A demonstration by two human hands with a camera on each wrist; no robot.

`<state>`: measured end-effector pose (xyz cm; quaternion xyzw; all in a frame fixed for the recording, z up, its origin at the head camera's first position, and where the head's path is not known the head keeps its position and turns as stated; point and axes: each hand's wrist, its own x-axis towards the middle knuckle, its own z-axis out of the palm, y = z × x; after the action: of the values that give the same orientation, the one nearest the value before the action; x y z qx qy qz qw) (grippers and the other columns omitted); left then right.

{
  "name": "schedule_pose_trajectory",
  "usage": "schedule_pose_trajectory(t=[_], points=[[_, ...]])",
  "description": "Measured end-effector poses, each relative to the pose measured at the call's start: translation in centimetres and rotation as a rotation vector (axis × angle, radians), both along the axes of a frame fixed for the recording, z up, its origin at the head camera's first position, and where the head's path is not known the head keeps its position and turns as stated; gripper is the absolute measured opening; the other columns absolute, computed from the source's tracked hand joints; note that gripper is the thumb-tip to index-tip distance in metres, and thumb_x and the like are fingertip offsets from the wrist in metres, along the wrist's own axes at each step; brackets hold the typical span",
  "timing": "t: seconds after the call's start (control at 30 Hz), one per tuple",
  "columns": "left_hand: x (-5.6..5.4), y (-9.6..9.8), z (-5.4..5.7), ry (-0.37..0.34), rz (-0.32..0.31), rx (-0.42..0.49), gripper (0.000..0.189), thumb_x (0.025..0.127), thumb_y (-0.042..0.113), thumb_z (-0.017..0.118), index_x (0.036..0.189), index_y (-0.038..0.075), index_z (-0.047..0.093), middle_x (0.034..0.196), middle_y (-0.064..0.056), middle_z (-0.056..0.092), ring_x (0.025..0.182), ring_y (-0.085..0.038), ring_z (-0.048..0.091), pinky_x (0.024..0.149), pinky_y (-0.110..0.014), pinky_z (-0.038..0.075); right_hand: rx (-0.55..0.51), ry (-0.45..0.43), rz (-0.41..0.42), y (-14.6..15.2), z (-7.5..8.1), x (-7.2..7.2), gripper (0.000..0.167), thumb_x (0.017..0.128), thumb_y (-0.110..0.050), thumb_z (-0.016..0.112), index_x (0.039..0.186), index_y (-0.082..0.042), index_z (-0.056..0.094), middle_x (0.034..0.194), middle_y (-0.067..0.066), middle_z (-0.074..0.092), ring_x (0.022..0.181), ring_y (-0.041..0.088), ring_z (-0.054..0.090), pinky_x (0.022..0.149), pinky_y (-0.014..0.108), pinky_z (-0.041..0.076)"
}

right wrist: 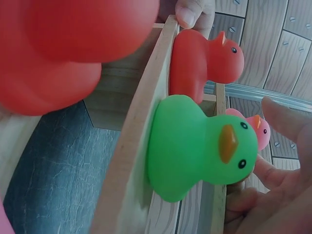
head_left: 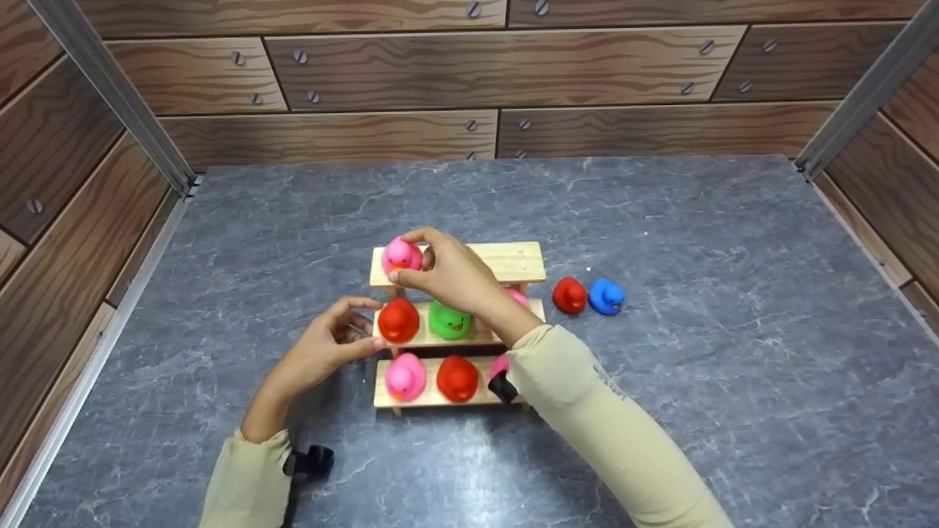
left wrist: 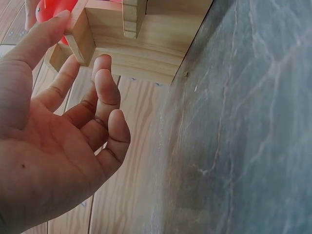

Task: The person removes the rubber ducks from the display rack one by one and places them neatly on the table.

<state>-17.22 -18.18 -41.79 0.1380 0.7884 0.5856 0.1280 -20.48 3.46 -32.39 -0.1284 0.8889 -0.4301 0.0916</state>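
A three-tier wooden stand (head_left: 506, 257) holds rubber ducks on its steps. At the left end of the top step, my right hand (head_left: 458, 275) holds a pink rubber duck (head_left: 400, 254) between thumb and fingers. My left hand (head_left: 319, 345) grips the left end of the middle step by thumb and index finger, with its other fingers loosely curled. Beside those fingertips sits a red duck (head_left: 398, 320), then a green duck (head_left: 449, 320). The bottom step bears a pink duck (head_left: 405, 377) and a red duck (head_left: 457, 378). My right forearm partly hides pink ducks at the right ends of both lower steps.
Right of the stand, a red duck (head_left: 570, 295) and a blue duck (head_left: 607, 296) rest on the grey marbled tabletop (head_left: 697, 367). Wood-patterned panels (head_left: 499, 70) stand behind the table and along both sides.
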Motion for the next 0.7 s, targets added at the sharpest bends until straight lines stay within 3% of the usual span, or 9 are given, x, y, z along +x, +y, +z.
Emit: schedule_pose_trajectory(t=[0.43, 0.7], points=[[0.05, 0.13, -0.06, 0.003, 0.006, 0.011, 0.050, 0.084, 0.011, 0.073, 0.128, 0.000, 0.051, 0.094, -0.007, 0.059, 0.077, -0.012, 0.057, 0.067, -0.021, 0.048, 0.041, 0.024, -0.041, -0.33, -0.15, 0.10, 0.044, 0.087, -0.035, 0.071, 0.126, -0.020, 0.058, 0.083, -0.001, 0.055, 0.071, 0.013, 0.049, 0.063, 0.026, 0.037], [0.10, 0.09, 0.05, -0.001, 0.010, -0.007, 0.051, 0.084, 0.011, 0.074, 0.128, 0.002, 0.051, 0.095, -0.008, 0.060, 0.078, -0.014, 0.057, 0.068, -0.021, 0.048, -0.002, 0.044, -0.032, 0.11, 0.04, 0.37, 0.041, 0.088, -0.028, 0.071, 0.125, -0.015, 0.060, 0.084, 0.001, 0.058, 0.072, 0.012, 0.050, 0.064, 0.023, 0.039]])
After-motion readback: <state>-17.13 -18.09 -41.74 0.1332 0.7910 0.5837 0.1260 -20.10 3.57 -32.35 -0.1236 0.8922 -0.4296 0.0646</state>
